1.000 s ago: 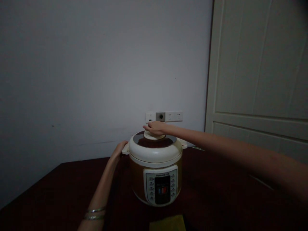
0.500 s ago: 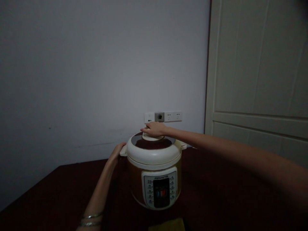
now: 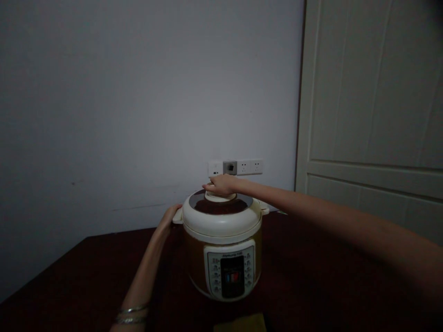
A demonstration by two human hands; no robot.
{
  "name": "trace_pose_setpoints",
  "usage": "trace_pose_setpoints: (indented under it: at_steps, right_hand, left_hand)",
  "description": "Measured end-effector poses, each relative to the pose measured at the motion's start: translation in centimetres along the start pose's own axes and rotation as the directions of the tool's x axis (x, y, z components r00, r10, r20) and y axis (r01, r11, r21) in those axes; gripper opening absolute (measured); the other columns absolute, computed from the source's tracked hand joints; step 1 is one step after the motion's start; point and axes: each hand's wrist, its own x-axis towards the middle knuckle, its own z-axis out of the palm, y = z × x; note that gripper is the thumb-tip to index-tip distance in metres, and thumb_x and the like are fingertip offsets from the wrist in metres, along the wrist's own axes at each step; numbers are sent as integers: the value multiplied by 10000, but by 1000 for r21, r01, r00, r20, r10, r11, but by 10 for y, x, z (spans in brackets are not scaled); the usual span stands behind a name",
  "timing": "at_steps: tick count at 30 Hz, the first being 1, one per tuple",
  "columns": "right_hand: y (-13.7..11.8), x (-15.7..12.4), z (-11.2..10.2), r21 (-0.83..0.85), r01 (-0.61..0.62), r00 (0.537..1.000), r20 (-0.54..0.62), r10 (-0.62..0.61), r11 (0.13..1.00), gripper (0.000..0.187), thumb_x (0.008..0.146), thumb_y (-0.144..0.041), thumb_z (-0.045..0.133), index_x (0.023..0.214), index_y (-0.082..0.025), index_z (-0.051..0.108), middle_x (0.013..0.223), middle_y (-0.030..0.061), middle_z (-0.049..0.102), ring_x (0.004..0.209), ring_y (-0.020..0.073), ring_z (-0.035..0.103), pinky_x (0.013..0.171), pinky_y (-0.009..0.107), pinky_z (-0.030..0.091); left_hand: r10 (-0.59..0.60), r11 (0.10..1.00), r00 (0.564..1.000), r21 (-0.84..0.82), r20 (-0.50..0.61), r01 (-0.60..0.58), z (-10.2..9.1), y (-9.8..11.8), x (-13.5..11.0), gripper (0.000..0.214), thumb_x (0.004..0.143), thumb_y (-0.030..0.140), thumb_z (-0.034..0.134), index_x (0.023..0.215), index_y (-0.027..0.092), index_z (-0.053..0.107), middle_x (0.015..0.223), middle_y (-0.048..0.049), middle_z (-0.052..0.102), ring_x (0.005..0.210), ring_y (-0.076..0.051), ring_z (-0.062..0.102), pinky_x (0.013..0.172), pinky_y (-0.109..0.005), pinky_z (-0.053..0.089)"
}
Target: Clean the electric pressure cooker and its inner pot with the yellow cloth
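A cream and gold electric pressure cooker (image 3: 223, 251) stands on a dark table (image 3: 311, 281), its control panel facing me. Its cream lid (image 3: 221, 221) with a dark ring sits on top. My right hand (image 3: 221, 184) rests over the lid's centre knob, fingers curled round it. My left hand (image 3: 169, 217) grips the cooker's left side handle, with bangles on the wrist.
A white socket strip (image 3: 236, 167) is on the grey wall just behind the cooker. A pale door (image 3: 374, 115) fills the right side. A yellowish flat thing (image 3: 238, 323) lies at the table's near edge.
Both hands have stayed on the cooker. The view shifted slightly; the cooker sits a little left and lower in the picture than a second ago.
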Motion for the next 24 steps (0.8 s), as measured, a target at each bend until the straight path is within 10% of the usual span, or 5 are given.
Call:
trace_pose_setpoints:
  at_steps: [24]
  right_hand:
    - [-12,7,0,11,-166,986,24,166,986,679,868,-645,277,1122,-128,636,1150,225,622,1057,359,592,824,485,478]
  left_hand:
    - [39,999,999,6,-34,-39,2,2,-5,207,624,328,536,505,160,552,424,10,533,344,-106,437,352,-222,282]
